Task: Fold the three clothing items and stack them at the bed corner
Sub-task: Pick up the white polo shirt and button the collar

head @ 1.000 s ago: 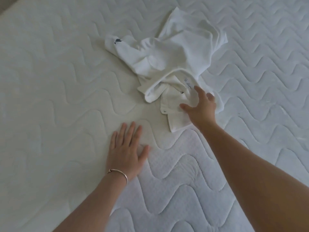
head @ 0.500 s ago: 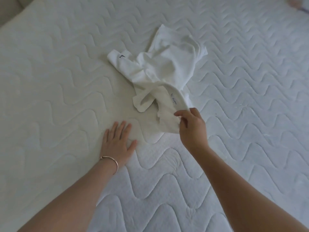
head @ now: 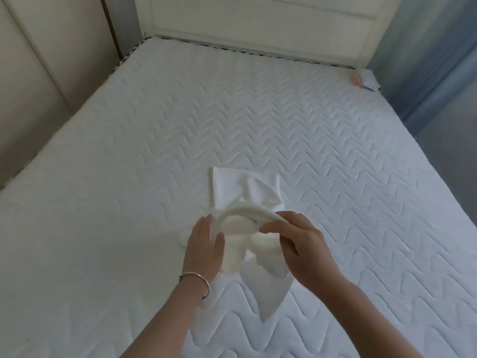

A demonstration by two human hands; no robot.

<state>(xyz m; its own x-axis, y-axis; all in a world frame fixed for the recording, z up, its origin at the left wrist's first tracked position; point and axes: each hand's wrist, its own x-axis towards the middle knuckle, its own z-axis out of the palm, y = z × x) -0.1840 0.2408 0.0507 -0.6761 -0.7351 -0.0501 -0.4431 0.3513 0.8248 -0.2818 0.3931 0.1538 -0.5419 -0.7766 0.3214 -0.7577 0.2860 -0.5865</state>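
A white garment (head: 245, 187) lies mid-bed (head: 129, 151), toward the near edge, its near part lifted. The right hand (head: 299, 241) has its grip clamped on the garment's rolled edge. The left hand (head: 204, 246), fingers straight, lies against the cloth's left side; I cannot tell whether its grip pinches it.

Garment (head: 245, 187) laid mid-mattress (head: 335, 151) between left hand (head: 204, 249) and right hand (head: 302, 244).
The headboard (head: 258, 19) is set behind, a small item (head: 357, 79) at its right end.
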